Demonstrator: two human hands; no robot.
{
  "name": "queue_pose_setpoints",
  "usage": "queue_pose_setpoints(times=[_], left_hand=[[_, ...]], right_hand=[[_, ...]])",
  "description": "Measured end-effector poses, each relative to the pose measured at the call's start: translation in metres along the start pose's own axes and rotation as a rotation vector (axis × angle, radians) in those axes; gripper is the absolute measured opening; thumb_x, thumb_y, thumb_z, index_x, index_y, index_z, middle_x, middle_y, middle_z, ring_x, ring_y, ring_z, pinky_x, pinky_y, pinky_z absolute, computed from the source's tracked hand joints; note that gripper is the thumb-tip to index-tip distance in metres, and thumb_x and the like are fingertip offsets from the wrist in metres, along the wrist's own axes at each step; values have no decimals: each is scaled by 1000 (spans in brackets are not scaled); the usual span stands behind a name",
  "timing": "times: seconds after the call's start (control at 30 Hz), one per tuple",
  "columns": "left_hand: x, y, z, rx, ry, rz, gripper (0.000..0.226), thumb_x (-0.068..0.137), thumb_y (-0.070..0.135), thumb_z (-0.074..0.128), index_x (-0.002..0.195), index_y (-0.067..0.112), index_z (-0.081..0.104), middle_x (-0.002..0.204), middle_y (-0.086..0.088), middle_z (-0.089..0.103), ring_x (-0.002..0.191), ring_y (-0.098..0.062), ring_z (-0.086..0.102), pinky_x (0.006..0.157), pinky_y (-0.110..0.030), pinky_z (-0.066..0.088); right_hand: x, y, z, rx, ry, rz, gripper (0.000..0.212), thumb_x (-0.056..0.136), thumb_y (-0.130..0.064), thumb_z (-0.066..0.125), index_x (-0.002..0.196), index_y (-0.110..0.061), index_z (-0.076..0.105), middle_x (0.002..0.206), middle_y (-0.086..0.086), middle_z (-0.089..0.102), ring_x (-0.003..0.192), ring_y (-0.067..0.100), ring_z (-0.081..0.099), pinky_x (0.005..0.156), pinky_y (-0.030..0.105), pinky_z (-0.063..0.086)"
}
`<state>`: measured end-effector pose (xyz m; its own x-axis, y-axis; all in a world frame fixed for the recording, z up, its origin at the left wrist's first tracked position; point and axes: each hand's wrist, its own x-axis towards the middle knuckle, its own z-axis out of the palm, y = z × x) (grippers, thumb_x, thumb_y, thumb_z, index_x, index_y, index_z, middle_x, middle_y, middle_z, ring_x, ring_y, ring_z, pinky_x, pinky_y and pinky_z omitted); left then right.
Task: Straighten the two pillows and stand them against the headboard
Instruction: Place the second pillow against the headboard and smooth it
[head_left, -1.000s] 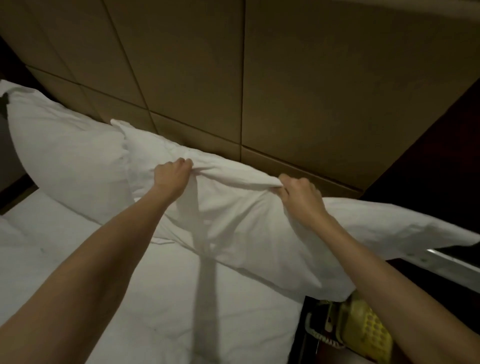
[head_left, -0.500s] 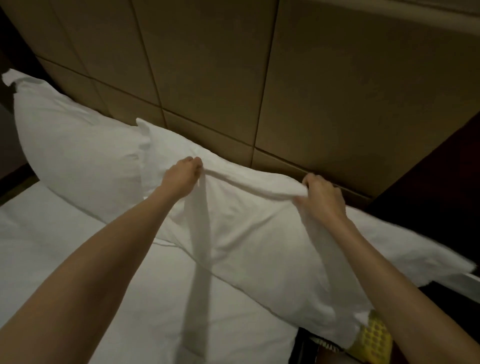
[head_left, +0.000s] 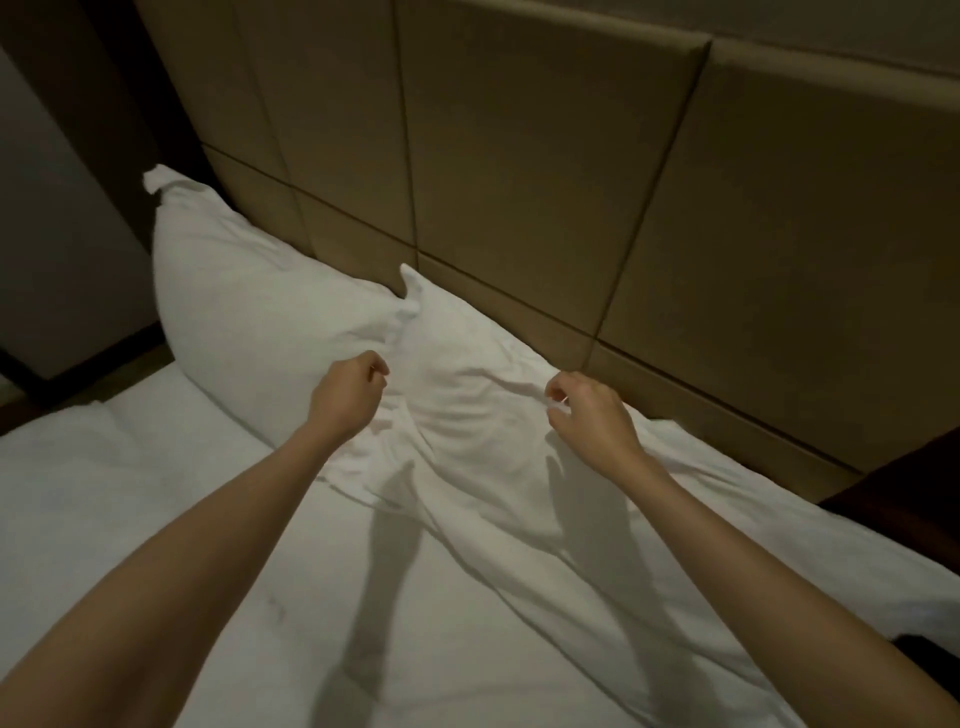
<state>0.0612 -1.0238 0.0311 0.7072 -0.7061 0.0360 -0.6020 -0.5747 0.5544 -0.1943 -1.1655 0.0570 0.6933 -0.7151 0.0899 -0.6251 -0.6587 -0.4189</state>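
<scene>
Padded tan headboard (head_left: 519, 156) behind; white sheet (head_left: 156, 519) below. Far pillow (head_left: 260, 312) stands plump against it. Near pillow (head_left: 467, 415) slumps rumpled beside it, touching. Left hand (head_left: 348, 395) and right hand (head_left: 592, 415): apart, fingers loosely curled above near pillow; grip unclear.

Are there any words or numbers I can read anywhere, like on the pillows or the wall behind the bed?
None. The two white pillows, the white bed sheet and the padded tan headboard are all plain, with no words, labels or numbers showing.
</scene>
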Motion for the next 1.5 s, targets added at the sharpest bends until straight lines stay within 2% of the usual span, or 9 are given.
queue_pose_setpoints(times=[0.27,0.43,0.57,0.7,0.87,0.97,1.17,1.33,1.5], left_hand=[[61,-56,-25,352,10,82,36,96,21,42,130,12,50,128,-13,54,110,-33,54,85,-44,47],[104,-57,-11,638,-70,200,55,94,32,48,145,20,32,153,-5,33,134,-30,36,101,-45,35],[141,-51,10,741,-166,291,63,91,32,54,146,21,24,158,-1,23,142,-28,25,109,-46,28],[162,-47,34,782,-236,236,76,90,29,58,151,21,13,148,-5,40,132,-31,39,103,-45,32],[157,-68,41,918,-178,250,27,94,15,45,120,14,51,114,-5,66,104,-27,63,84,-35,40],[152,-88,16,887,-114,208,31,96,13,37,123,14,53,111,-8,68,99,-31,66,75,-34,41],[155,-112,-56,794,146,69,36,96,12,36,129,14,52,110,-16,67,96,-37,64,75,-38,43],[161,-91,-103,393,295,-165,42,97,14,30,136,15,47,126,-24,56,111,-44,54,92,-47,41],[177,-73,-125,73,433,-235,33,97,20,36,120,11,59,120,-18,62,106,-38,57,89,-41,42]], right_hand=[[104,-59,53,-217,-9,-211,37,89,-17,52,125,-15,46,128,8,49,111,29,48,87,41,39],[133,-70,91,-255,-130,1,74,79,-40,68,137,-22,26,139,10,35,122,33,38,93,51,36],[133,-62,124,-297,-105,45,90,75,-50,68,143,-24,16,128,8,45,116,28,44,92,52,35],[135,-47,130,-199,-55,21,80,75,-44,71,137,-22,24,121,5,56,111,27,52,92,46,35],[133,-42,136,-114,-30,-82,53,79,-40,68,112,-20,31,98,5,69,83,32,64,67,35,38],[133,-40,135,-166,-22,-101,48,82,-45,61,108,-17,33,83,10,69,71,37,64,57,36,42],[138,-39,138,-229,-74,-99,52,86,-50,54,117,-14,34,92,15,67,79,37,63,62,37,41],[133,-45,140,-244,-123,-137,50,89,-48,49,123,-14,36,96,14,67,81,35,64,67,38,47],[126,-48,143,-262,-124,-157,50,90,-47,47,128,-16,37,97,11,67,82,31,64,67,35,46]])
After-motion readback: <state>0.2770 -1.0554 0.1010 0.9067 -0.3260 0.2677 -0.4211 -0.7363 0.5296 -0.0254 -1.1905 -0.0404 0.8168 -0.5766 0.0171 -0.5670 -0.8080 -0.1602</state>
